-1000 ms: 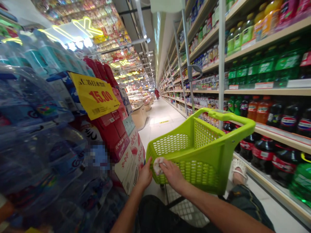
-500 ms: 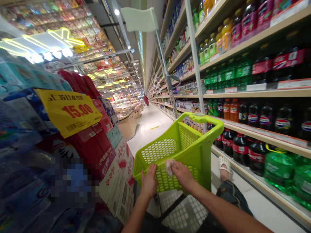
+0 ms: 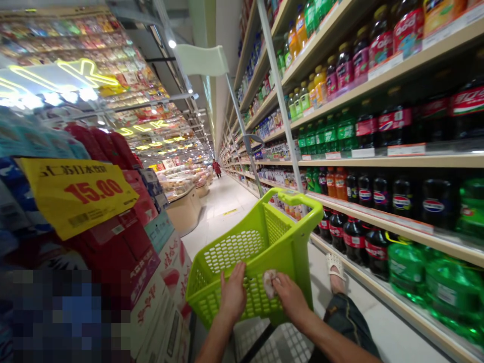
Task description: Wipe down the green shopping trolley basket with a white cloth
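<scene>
A bright green plastic shopping cart basket [image 3: 291,237] stands in front of me, tilted in the view, with a mesh of holes in its sides. My left hand [image 3: 233,295] lies against the near side wall, fingers stretched up towards the rim and thumb apart. In my right hand [image 3: 289,295] is a crumpled whitish cloth [image 3: 269,284], pinched in closed fingers and held at the same wall, nearer the handle end [image 3: 312,206]. Whether the cloth is fabric or paper I cannot tell. Through the mesh the basket's inside shows only partly.
Drink bottles [image 3: 393,196] fill the shelves [image 3: 378,162] on my right. Stacked cartons [image 3: 151,312] with a yellow price sign [image 3: 83,194] stand close on the left. A metal ladder [image 3: 245,136] leans by the shelves. A person [image 3: 216,169] is far down the aisle.
The view has turned, so the surroundings sit further left and lower. Both hands, the right one with the cloth, have shifted along the basket wall towards the handle end.
</scene>
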A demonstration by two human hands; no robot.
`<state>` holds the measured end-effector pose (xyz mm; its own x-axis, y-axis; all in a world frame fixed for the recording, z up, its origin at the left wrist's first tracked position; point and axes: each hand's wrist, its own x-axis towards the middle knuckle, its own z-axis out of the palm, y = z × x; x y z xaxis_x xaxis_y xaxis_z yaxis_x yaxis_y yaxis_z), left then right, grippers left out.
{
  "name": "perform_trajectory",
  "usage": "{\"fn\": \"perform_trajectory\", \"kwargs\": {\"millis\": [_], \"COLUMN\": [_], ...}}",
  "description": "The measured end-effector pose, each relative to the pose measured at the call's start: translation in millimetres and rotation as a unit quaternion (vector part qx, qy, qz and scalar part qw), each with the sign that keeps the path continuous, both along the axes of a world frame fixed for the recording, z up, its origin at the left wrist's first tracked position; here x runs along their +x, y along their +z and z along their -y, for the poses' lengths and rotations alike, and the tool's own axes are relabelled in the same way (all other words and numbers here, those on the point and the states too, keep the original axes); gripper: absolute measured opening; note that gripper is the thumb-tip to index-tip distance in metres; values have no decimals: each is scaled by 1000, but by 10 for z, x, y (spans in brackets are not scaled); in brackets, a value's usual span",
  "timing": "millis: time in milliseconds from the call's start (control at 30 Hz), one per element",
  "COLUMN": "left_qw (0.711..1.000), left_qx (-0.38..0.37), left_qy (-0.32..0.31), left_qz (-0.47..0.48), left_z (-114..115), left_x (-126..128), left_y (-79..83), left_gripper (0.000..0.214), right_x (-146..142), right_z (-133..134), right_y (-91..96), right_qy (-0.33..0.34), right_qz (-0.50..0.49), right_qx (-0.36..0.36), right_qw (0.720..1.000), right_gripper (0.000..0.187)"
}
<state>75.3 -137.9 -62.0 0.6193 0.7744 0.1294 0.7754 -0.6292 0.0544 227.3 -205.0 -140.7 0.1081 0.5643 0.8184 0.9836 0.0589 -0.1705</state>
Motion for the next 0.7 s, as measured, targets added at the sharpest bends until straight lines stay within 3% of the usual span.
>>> {"fn": "perform_trajectory", "kwargs": {"millis": [167,333,500,700], "left_qw": [1000,1000,997,996], "left_qx": [16,8,28,29], "left_qy": [-23,-23,-70,-86], "left_qz": [7,2,28,15], "left_z": [34,70,108,166], "left_x": [124,189,383,581], "left_y": [-4,62,158,141], "left_gripper": [77,78,78,77], "right_x": [178,264,436,480], "right_z": [12,99,162,259], "right_y": [278,146,329,150], "right_qy": [-17,-33,-56,-46], "right_qz": [-42,-39,-67,-60], "right_qx": [35,-1,50,-30], "right_qw": [998,999,995,997], "right_gripper": [33,31,35,35]}}
